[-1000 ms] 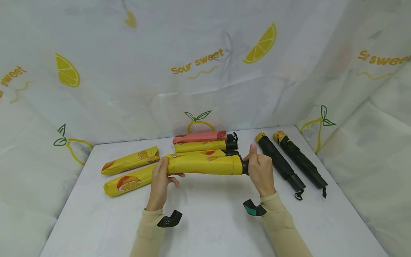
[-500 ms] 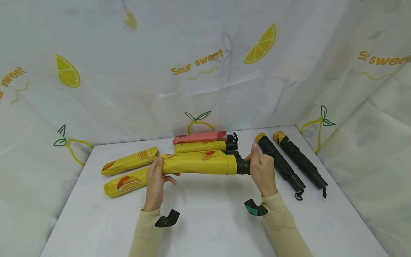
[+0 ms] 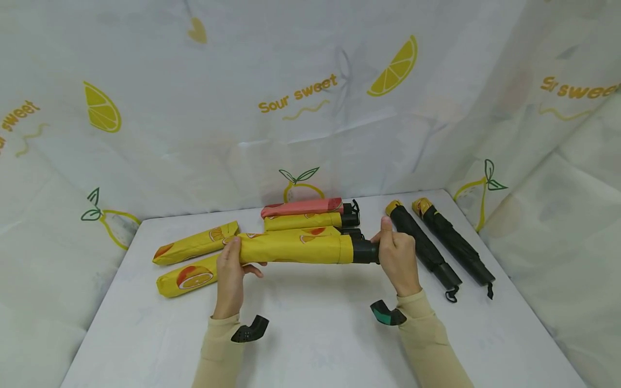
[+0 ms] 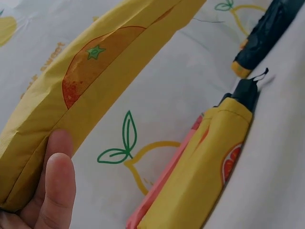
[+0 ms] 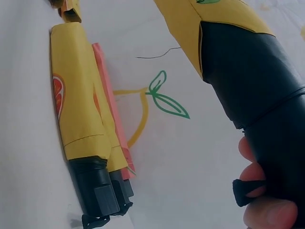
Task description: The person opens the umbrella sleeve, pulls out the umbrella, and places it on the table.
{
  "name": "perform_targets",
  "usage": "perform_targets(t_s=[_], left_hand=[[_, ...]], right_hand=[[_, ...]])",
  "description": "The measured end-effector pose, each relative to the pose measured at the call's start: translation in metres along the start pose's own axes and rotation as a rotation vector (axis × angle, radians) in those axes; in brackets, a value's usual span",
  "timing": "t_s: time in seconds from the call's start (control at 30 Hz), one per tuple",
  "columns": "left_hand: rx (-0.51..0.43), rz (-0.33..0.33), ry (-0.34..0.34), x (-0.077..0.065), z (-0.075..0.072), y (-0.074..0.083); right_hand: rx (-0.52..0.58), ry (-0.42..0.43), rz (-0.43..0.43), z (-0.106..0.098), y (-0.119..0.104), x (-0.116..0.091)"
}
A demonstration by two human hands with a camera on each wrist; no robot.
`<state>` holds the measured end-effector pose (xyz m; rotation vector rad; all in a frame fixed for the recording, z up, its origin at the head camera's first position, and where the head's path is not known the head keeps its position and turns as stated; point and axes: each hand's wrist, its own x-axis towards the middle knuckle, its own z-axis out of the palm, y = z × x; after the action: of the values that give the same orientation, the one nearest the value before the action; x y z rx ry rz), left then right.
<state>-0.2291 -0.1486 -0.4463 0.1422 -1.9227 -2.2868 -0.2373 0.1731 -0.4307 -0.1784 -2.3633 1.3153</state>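
Note:
Above the table, both hands hold a folded umbrella (image 3: pixel 365 251) level, its body inside a yellow sleeve (image 3: pixel 296 249) printed with orange fruit. My left hand (image 3: pixel 230 283) grips the sleeve's closed end between thumb and fingers; the left wrist view shows the fingertips against the yellow cloth (image 4: pixel 114 71). On the other side, my right hand (image 3: pixel 399 263) is wrapped round the black handle, thumb up. A black section shows between the sleeve's mouth and that hand. In the right wrist view, a black strap (image 5: pixel 247 192) sticks out by the fingers.
Two flat yellow sleeves (image 3: pixel 195 243) lie at the left. Along the back rest a red-sleeved umbrella (image 3: pixel 303 207) and two yellow-sleeved umbrellas (image 5: pixel 78 105), the nearer partly hidden in the head view. Two bare black umbrellas (image 3: pixel 422 240) lie slanted at the right. White cloth hangs behind.
My left hand has moved left, drawing the sleeve with it, so more of the black umbrella shows by the handle. My right hand has shifted very slightly right.

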Motion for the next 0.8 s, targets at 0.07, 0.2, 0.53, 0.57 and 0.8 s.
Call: perform_targets(t_s=[0.07,0.2,0.53,0.57,0.8], left_hand=[[-0.006,0.003,0.008,0.0004,-0.0001,0.0006],[-0.014,-0.001,0.028,0.0010,-0.0002,0.0017],[-0.028,0.016,0.067,0.0011,-0.0023,0.0028],[-0.031,0.018,0.071,0.0011,-0.0027,0.0030],[-0.042,0.023,0.080,0.0027,-0.0052,0.0042]], right_hand=[[-0.005,0.001,0.001,-0.0001,0.0009,0.0004],[-0.010,-0.003,0.000,-0.0011,0.0009,0.0008],[-0.003,0.001,-0.008,-0.0054,0.0000,0.0027],[-0.004,0.001,-0.009,-0.0055,-0.0002,0.0030],[-0.002,0.002,-0.001,-0.0057,-0.0009,0.0032]])
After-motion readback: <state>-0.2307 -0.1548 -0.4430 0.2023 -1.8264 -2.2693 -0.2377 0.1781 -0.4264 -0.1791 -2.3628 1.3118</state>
